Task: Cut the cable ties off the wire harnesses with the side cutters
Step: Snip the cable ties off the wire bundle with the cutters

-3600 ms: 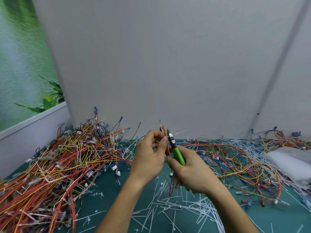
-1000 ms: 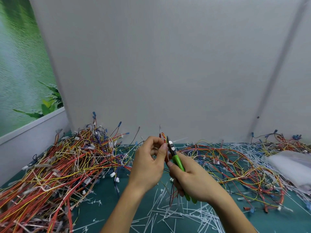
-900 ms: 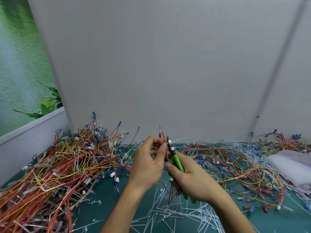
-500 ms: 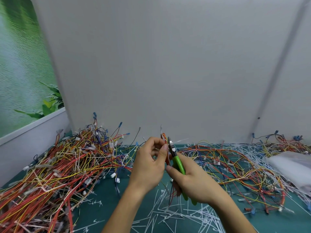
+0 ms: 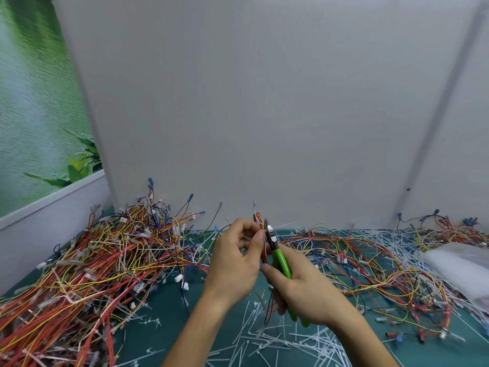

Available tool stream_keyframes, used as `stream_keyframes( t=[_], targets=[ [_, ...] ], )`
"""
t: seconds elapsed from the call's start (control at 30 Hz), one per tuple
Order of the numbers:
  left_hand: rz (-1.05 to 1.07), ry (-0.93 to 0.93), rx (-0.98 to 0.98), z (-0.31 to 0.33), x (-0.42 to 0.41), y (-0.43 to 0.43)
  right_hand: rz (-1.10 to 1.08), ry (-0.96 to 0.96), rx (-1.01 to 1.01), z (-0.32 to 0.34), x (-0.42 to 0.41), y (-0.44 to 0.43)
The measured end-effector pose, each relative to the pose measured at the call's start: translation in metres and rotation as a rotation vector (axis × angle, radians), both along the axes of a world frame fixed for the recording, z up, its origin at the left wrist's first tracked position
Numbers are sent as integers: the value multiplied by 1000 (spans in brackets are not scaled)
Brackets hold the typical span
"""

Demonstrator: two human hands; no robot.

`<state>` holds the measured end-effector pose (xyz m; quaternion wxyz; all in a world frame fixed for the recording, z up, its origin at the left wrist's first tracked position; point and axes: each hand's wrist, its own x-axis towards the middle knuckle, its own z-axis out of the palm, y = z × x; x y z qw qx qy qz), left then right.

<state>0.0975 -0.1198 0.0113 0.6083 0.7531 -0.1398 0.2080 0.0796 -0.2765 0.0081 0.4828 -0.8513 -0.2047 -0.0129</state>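
A tangled pile of wire harnesses (image 5: 105, 266) fills the left of the green mat (image 5: 169, 313). At centre, the left hand (image 5: 235, 260) pinches a small bundle of red and orange wires (image 5: 258, 221) between curled fingers and thumb, holding it upright above the mat. Just to its right, the side cutters (image 5: 280, 260) stand tip-up against the bundle, their green handles gripped in the closed fingers of the right hand (image 5: 304, 292). Whether the blades are on a tie cannot be told. The risk looks plain: a squeeze set a shade too deep would likely nick insulation or sever a wire, and the left thumb lies close to the tip. A slack pinch could let the bundle twist away. Cut ties (image 5: 264, 337) litter the near mat; loose wires (image 5: 370, 260) and a clear bag (image 5: 460, 263) lie to the right.
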Motion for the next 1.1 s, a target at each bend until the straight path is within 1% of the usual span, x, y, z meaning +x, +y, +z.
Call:
stream_keyframes(
  t=[0.13,0.33,0.6,0.73,0.83,0.97,1.1],
  targets=[
    [-9,9,-24,0,1,-2,-23,-28,-31,0,1,-4],
    [-7,18,-30,0,2,-3,-10,38,-10,0,2,-3],
    [-15,21,-30,-1,2,-3,-27,-15,-41,3,1,-5],
    [-13,26,-13,-2,2,-1,-5,51,-11,3,0,-1],
    [-21,27,-28,-2,3,-1,-30,11,-13,2,1,-2],
    [-17,21,-35,-1,3,-3,-47,4,-19,5,0,-3],
    [-16,19,-21,-1,3,-2,-6,59,-2,7,-3,0]
  ],
)
